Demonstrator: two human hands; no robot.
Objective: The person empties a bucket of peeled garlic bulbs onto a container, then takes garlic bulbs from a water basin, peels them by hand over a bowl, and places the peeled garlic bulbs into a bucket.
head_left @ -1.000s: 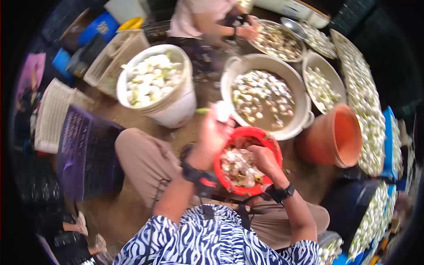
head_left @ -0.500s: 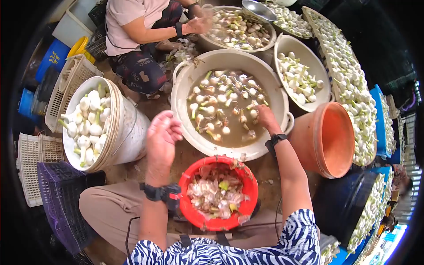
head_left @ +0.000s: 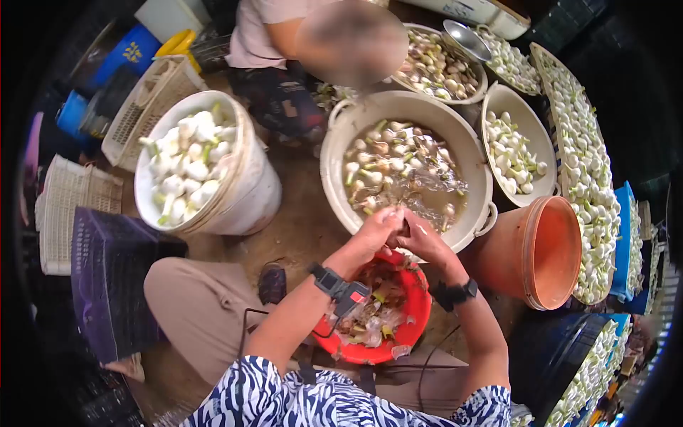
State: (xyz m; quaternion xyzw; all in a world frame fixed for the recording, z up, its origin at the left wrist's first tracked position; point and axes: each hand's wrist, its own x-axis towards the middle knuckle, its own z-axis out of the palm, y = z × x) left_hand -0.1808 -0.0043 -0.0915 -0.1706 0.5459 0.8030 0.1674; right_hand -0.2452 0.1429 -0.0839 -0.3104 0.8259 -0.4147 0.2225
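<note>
My left hand (head_left: pixel 382 226) and my right hand (head_left: pixel 420 236) meet above the near rim of a large pale basin (head_left: pixel 333 171). Fingers of both are closed around something small that they mostly hide; I cannot make it out. Bulbs with green stems (head_left: pixel 398 160) float in the basin's brown water. Just below my hands, a red basin (head_left: pixel 418 302) holds papery peels and leaf scraps (head_left: pixel 370 324). To the left stands a white bucket (head_left: pixel 260 188) full of peeled white bulbs (head_left: pixel 192 167).
Another person (head_left: pixel 267 35) sits across, beside a tub of bulbs (head_left: pixel 445 67). An orange bucket (head_left: pixel 491 245), an oval tub (head_left: pixel 544 139) and a long tray of bulbs (head_left: pixel 587 178) stand right. Crates (head_left: pixel 117 277) stand left.
My right hand has come out of the water to meet my left hand, which has moved right from beside the white bucket. The water is rippled. The camera view has shifted.
</note>
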